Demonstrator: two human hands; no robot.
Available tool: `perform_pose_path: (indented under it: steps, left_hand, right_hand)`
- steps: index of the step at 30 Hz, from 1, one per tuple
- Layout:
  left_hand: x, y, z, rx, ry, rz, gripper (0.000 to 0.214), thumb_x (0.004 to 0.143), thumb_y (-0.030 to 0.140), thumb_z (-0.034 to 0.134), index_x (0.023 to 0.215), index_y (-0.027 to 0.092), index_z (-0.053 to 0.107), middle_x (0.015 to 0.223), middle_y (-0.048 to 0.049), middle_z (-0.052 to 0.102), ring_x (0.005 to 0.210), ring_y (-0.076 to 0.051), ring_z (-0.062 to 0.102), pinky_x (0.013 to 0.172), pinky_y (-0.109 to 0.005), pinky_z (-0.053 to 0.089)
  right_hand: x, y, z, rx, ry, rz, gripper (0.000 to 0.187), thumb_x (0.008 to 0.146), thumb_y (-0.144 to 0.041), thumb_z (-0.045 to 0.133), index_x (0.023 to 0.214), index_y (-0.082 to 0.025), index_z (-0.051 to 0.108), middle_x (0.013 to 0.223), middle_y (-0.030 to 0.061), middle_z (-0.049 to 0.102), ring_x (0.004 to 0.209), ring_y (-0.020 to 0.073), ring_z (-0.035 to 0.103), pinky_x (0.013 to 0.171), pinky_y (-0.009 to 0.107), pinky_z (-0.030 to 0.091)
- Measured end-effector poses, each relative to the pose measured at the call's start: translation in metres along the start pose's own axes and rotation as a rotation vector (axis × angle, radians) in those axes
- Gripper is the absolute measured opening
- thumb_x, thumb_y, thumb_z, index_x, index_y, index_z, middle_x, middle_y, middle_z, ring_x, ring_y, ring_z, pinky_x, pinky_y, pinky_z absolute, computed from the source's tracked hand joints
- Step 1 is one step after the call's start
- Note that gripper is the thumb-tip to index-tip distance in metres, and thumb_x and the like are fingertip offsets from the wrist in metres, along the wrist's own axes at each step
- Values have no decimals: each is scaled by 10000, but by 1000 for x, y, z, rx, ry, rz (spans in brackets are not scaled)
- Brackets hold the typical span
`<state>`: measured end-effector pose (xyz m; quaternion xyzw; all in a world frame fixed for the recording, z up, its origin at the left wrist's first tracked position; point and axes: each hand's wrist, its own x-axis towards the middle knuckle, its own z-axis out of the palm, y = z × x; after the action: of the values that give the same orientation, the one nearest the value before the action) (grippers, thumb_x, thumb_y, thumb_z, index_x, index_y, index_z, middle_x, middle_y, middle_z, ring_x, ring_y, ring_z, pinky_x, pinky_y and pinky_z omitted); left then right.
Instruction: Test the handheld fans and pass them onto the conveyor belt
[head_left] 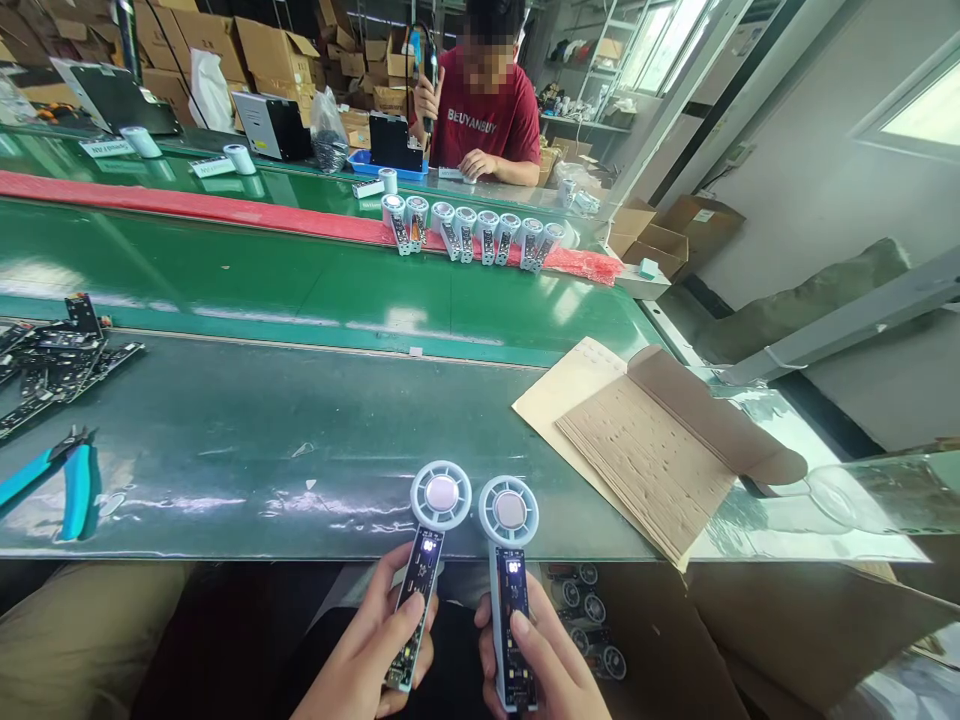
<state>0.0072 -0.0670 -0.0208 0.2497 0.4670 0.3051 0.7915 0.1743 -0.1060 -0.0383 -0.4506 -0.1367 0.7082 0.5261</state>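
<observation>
My left hand (371,655) grips a small handheld fan unit (431,545) by its exposed circuit board, thumb pressed on the board, round white head pointing away from me. My right hand (544,665) grips a second, matching fan unit (510,560) the same way. A small light glows on each board near the head. Both units are held side by side at the near edge of the green workbench (262,440).
Blue-handled pliers (71,480) and a pile of black circuit boards (52,365) lie left. Flattened cardboard (645,440) lies right. A row of finished fan units (472,235) sits on the far belt. A person in a red shirt (484,110) works opposite. More fan heads (592,620) fill a box below.
</observation>
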Motion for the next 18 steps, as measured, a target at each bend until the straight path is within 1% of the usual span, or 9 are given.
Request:
perform_pose_path:
  steps: [3, 7, 11, 13, 14, 16, 18]
  left_hand:
    - [-2, 0, 2, 4, 24, 5, 577, 800, 550, 561, 1251, 298, 303, 799, 12, 457, 513, -56, 370, 420, -183, 102]
    - [-7, 4, 9, 62, 118, 16, 546, 817, 561, 524, 1250, 274, 353, 767, 6, 482, 532, -59, 351, 479, -190, 166]
    - [-12, 7, 13, 106, 170, 0, 581, 805, 581, 529, 1279, 281, 376, 791, -10, 506, 561, -72, 374, 501, -184, 192]
    - [-14, 6, 13, 96, 165, -2, 599, 790, 569, 561, 1287, 288, 382, 832, -23, 523, 587, -87, 397, 494, -187, 211]
    - [-14, 5, 13, 79, 158, 0, 594, 784, 554, 580, 1279, 281, 398, 847, -29, 531, 599, -94, 405, 494, -190, 234]
    - [-16, 4, 12, 29, 139, 1, 523, 782, 510, 609, 1207, 234, 479, 839, -37, 536, 611, -99, 406, 509, -197, 292]
    - [-20, 5, 10, -14, 130, 10, 409, 780, 478, 627, 1063, 189, 565, 801, -37, 528, 606, -97, 401, 522, -201, 331]
  right_hand:
    - [0, -2, 2, -4, 5, 0, 517, 754, -439, 715, 1130, -192, 462, 852, 35, 540, 545, 105, 479, 401, 190, 360]
    - [1, -1, 2, -31, -3, -43, 502, 771, -441, 698, 1138, -203, 451, 860, 32, 551, 547, 111, 497, 395, 190, 357]
    - [-2, 1, 2, -52, 29, 11, 533, 789, -463, 676, 1189, -220, 422, 882, 42, 563, 551, 113, 492, 378, 169, 315]
    - [-4, 0, 1, -41, 70, 15, 563, 770, -472, 692, 1200, -215, 436, 900, 56, 563, 596, 133, 501, 389, 182, 344]
    - [-5, 0, 0, -33, 80, 8, 556, 752, -474, 708, 1174, -200, 471, 900, 62, 562, 617, 140, 499, 400, 194, 366]
    - [-8, -2, -1, -35, 67, 4, 484, 720, -486, 731, 1034, -156, 569, 847, 65, 560, 614, 138, 479, 413, 205, 379]
    - [-13, -5, -1, -68, 59, 20, 429, 707, -503, 736, 893, -136, 613, 779, 54, 547, 553, 110, 431, 392, 186, 326]
